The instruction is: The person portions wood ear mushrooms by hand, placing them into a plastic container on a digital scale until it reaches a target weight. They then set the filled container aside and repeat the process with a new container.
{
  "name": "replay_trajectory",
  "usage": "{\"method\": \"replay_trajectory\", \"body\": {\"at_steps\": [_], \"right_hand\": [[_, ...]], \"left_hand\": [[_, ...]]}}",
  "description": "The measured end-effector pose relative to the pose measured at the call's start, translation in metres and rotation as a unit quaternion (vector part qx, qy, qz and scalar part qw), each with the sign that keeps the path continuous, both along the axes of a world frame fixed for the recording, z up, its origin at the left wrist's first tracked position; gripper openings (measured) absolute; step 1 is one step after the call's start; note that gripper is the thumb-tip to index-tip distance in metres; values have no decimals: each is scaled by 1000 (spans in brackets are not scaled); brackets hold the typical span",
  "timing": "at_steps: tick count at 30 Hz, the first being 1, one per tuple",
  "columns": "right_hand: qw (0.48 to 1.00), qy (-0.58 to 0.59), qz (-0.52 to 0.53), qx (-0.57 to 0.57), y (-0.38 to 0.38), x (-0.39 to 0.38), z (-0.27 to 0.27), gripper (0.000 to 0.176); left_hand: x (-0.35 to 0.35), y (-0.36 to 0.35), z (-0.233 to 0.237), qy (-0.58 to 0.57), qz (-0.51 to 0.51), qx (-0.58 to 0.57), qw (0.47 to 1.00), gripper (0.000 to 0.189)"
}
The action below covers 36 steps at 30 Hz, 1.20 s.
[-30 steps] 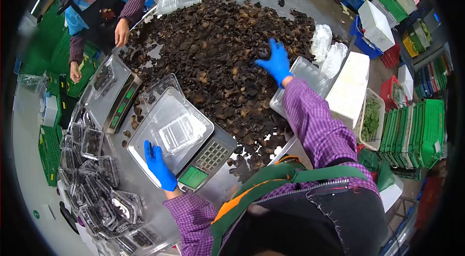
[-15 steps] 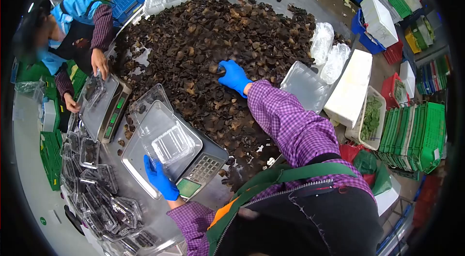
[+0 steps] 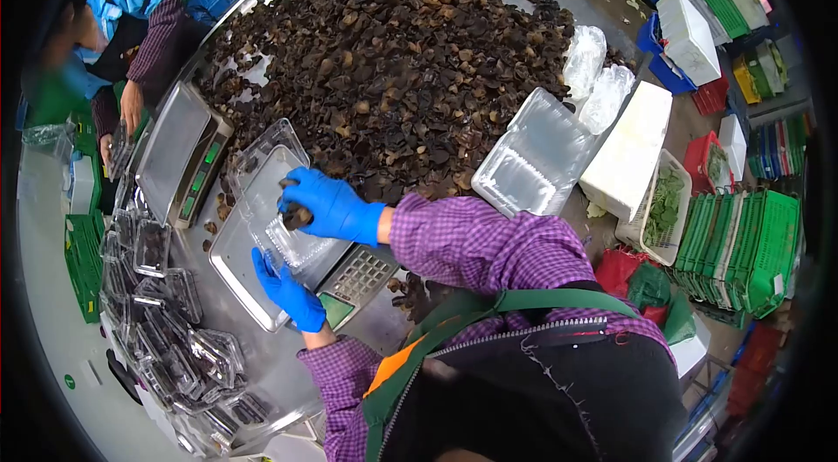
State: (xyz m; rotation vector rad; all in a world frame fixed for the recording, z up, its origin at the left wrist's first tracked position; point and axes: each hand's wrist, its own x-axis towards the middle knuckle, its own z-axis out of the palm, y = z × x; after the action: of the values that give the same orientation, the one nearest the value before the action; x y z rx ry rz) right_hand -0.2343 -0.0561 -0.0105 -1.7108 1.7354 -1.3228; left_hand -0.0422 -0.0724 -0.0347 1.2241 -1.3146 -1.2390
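Note:
Blue gloves cover both my hands. My right hand (image 3: 330,207) is closed around a small clump of dark wood ear mushrooms (image 3: 295,217), above a clear plastic box (image 3: 301,251). That box lies with its lid raised on the metal pan of a digital scale (image 3: 234,277). At the box's near edge, my left hand (image 3: 292,292) pinches the rim between thumb and fingers. How much the right hand holds is partly hidden by its fingers. Beyond the scale spreads a large heap of wood ear mushrooms (image 3: 393,69) on the metal table.
Filled clear boxes (image 3: 175,331) pile up at the left. A second scale (image 3: 175,156) stands there, beside a co-worker's hands (image 3: 131,108) holding a box. Stacked empty plastic boxes (image 3: 528,165), a white foam box (image 3: 628,148) and green crates (image 3: 742,252) are on the right.
My right hand has come from the heap, leftward and nearer, to above the box with mushrooms in it. My left hand stays at the rim. The co-worker's box has left the second scale.

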Motion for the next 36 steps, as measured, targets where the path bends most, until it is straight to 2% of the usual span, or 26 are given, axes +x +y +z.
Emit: {"method": "replay_trajectory", "body": {"at_steps": [2, 6, 8, 9, 10, 12, 14, 15, 16, 18, 19, 20, 21, 22, 24, 25, 27, 30, 32, 34, 36], "right_hand": [[990, 123, 63, 22, -6, 15, -8, 53], [982, 159, 100, 36, -3, 51, -10, 58], [970, 169, 166, 47, -4, 59, -15, 66], [977, 156, 144, 2, -1, 58, -16, 60], [977, 155, 148, 4, 1, 53, -18, 60], [991, 65, 87, -79, 7, 28, 1, 52], [992, 56, 5, -112, 15, -15, 10, 46], [1000, -27, -11, -10, 18, -42, 12, 45], [989, 102, -98, -52, 26, -64, 2, 46], [947, 221, -197, 125, 49, -99, -14, 72], [921, 270, -232, 156, 59, -113, -55, 79], [931, 204, -200, 225, 70, -125, -80, 77], [927, 205, -191, 248, 74, -134, -98, 68], [940, 182, -190, 218, 79, -137, -108, 55], [962, 93, -163, 198, 75, -136, -101, 42], [964, 96, -152, 196, 73, -134, -96, 42], [985, 22, -101, 137, 70, -126, -75, 32], [981, -27, -94, 168, 65, -104, -25, 29], [988, -6, -63, 144, 58, -90, -7, 28], [996, -57, 20, 66, 49, -67, 13, 30], [995, -66, 57, 54, 40, -41, 38, 31]], "left_hand": [[4, 5, -1, 6, 12, -12, 1000, 55], [10, 16, -8, 34, 1, -6, 999, 60], [11, 20, -12, 56, -13, 13, 998, 60], [10, 23, -7, 67, -4, 25, 997, 61], [10, 23, -5, 67, 0, 27, 997, 61], [13, 26, -4, 29, -26, -11, 999, 62], [13, 27, -4, 30, -17, -10, 999, 62], [11, 28, 0, 21, -21, -8, 1000, 60], [12, 29, 1, 10, -22, -7, 1000, 59], [14, 26, -2, -5, -21, -1, 1000, 60], [16, 25, -7, -11, -22, -10, 1000, 59], [14, 26, -4, -23, -15, -7, 1000, 59], [14, 27, -2, -18, -16, -2, 1000, 59], [14, 28, -1, -12, -17, 2, 1000, 60], [14, 31, 5, 4, -8, 12, 1000, 60], [14, 33, 6, 20, -19, 20, 999, 59], [16, 36, 4, 47, -13, 22, 999, 60], [19, 39, 3, 73, -15, 20, 997, 62], [18, 41, 3, 43, -23, -4, 999, 62], [16, 41, 4, 37, -19, -24, 999, 61], [14, 42, 11, -43, -20, -51, 998, 63]]}}
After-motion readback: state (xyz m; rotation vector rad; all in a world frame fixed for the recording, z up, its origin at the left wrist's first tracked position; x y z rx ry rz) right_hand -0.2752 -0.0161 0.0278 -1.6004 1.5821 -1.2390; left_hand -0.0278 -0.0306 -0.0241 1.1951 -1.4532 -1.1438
